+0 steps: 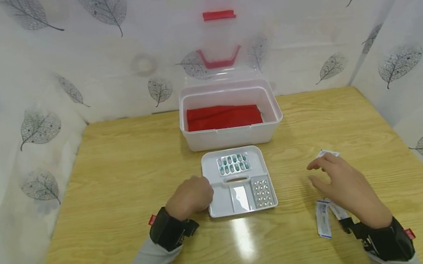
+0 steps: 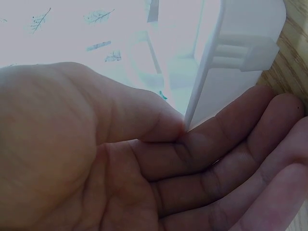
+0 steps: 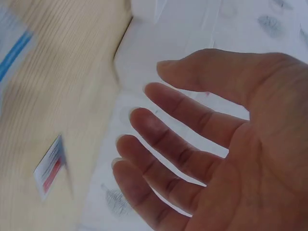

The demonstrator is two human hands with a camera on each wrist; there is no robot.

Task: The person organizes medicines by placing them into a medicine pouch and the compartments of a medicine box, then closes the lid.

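Note:
A white compartment tray [image 1: 219,201] lies on the table in the head view. My left hand [image 1: 190,196] pinches its left rim between thumb and fingers, as the left wrist view shows close up. In the tray's upper compartment sits a blister pack of green capsules [image 1: 233,164]; a blister pack of round tablets [image 1: 262,193] fills the lower right one. Over the table to the right, my right hand [image 1: 345,189] hovers with fingers spread and nothing held. Below it lie a narrow white packet [image 1: 323,220] and a second packet [image 1: 338,211], partly hidden. Another small packet [image 1: 327,152] shows beyond its fingers.
Behind the tray stands a translucent white box [image 1: 233,139] with a red cloth-like item [image 1: 223,117] inside. Its raised lid, with a red handle [image 1: 221,63], is against the leaf-patterned curtain [image 1: 160,89]. The wooden table [image 1: 129,158] meets the curtain on three sides.

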